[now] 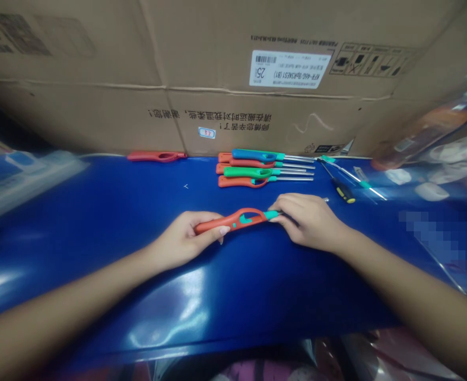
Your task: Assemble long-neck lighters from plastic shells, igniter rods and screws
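An orange long-necked lighter (239, 218) with a teal trigger and teal collar lies crosswise over the blue table top (110, 211). My left hand (186, 238) is closed round its handle end. My right hand (307, 217) is closed on the teal collar and the metal neck, whose tip pokes out past my fingers. Behind them lies a row of several finished lighters (263, 168), orange, blue and green, with metal necks pointing right.
A lone red lighter handle (156, 155) lies at the back left against a big cardboard box (217, 74). A yellow-and-black screwdriver (342, 190) and a loose metal neck with teal collar (352, 177) lie at the right. Plastic bags sit at both sides.
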The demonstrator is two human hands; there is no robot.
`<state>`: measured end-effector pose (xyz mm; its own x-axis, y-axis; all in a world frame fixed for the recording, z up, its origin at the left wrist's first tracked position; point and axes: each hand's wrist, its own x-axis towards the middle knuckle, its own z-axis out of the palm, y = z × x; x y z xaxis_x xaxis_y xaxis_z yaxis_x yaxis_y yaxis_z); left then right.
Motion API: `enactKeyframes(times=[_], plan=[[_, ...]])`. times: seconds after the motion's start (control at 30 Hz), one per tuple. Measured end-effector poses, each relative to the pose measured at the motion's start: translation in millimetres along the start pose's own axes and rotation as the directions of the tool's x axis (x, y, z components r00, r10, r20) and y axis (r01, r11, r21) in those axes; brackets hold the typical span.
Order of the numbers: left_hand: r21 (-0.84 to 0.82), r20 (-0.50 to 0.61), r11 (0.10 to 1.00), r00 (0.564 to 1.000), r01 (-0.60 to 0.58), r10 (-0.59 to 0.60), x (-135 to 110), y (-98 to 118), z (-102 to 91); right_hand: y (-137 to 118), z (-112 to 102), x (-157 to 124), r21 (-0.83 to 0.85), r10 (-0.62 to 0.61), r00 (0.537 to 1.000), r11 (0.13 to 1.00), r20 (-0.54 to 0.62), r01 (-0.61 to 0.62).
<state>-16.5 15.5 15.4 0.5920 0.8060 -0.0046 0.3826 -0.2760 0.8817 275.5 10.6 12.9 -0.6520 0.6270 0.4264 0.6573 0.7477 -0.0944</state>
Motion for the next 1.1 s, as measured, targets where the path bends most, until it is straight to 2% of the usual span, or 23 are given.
enactKeyframes(times=[0.13, 0.27, 0.4, 0.6, 0.7, 0.8, 0.87, 0.93, 0.97, 1.0, 1.03, 1.07, 1.1], plan=[[0.021, 0.010, 1.000, 1.000, -0.012, 0.012, -0.3, -3.8, 0.7, 0.8, 0.3, 1.9, 0.012, 0.017, 0.999, 1.000, 0.030, -0.018], [0.166, -0.006, 0.983, 0.997, -0.073, 0.075, -4.1, -3.2, 6.8, 5.0, -4.8, 5.1, 0.057, 0.094, 0.983, 0.993, 0.160, -0.105], [0.376, -0.016, 0.907, 0.977, -0.190, 0.212, -8.3, 0.9, 11.0, 12.0, -13.5, 5.9, 0.071, 0.120, 0.962, 0.987, 0.245, -0.142], [0.542, -0.022, 0.813, 0.963, -0.215, 0.269, -6.2, -8.7, 5.3, 18.8, -21.3, 3.1, 0.137, 0.161, 0.927, 0.966, 0.339, -0.217], [0.603, -0.013, 0.768, 0.960, -0.215, 0.278, -3.6, -13.2, 0.9, 20.3, -24.2, 2.3, 0.156, 0.133, 0.919, 0.967, 0.371, -0.203], [0.583, -0.027, 0.782, 0.956, -0.223, 0.293, -1.5, -13.8, -3.0, 22.5, -27.0, 2.0, 0.190, 0.085, 0.919, 0.967, 0.384, -0.169], [0.569, -0.038, 0.789, 0.952, -0.230, 0.305, -0.9, -12.9, -4.4, 25.4, -29.5, 1.9, 0.125, 0.116, 0.925, 0.977, 0.362, -0.172], [0.563, -0.046, 0.794, 0.950, -0.231, 0.309, -1.0, -11.8, -4.7, 30.4, -33.2, 1.3, -0.106, 0.287, 0.918, 0.958, 0.273, -0.268], [0.557, -0.050, 0.798, 0.950, -0.230, 0.308, -1.3, -11.4, -4.4, 33.9, -35.7, 0.6, -0.249, 0.426, 0.882, 0.893, 0.204, -0.374], [0.549, -0.055, 0.804, 0.950, -0.228, 0.307, -1.7, -11.1, -4.1, 38.1, -38.6, -0.6, -0.370, 0.573, 0.810, 0.784, 0.126, -0.497], [0.542, -0.059, 0.809, 0.950, -0.226, 0.305, -2.1, -10.9, -3.6, 42.8, -41.7, -2.3, -0.451, 0.702, 0.709, 0.653, 0.060, -0.609], [0.537, -0.063, 0.813, 0.950, -0.225, 0.305, -2.6, -10.9, -3.2, 48.1, -44.9, -4.4, -0.491, 0.808, 0.588, 0.523, 0.028, -0.696], [0.534, -0.063, 0.816, 0.951, -0.224, 0.303, -3.0, -11.1, -2.9, 53.5, -48.0, -6.9, -0.506, 0.869, 0.494, 0.438, 0.026, -0.743]])
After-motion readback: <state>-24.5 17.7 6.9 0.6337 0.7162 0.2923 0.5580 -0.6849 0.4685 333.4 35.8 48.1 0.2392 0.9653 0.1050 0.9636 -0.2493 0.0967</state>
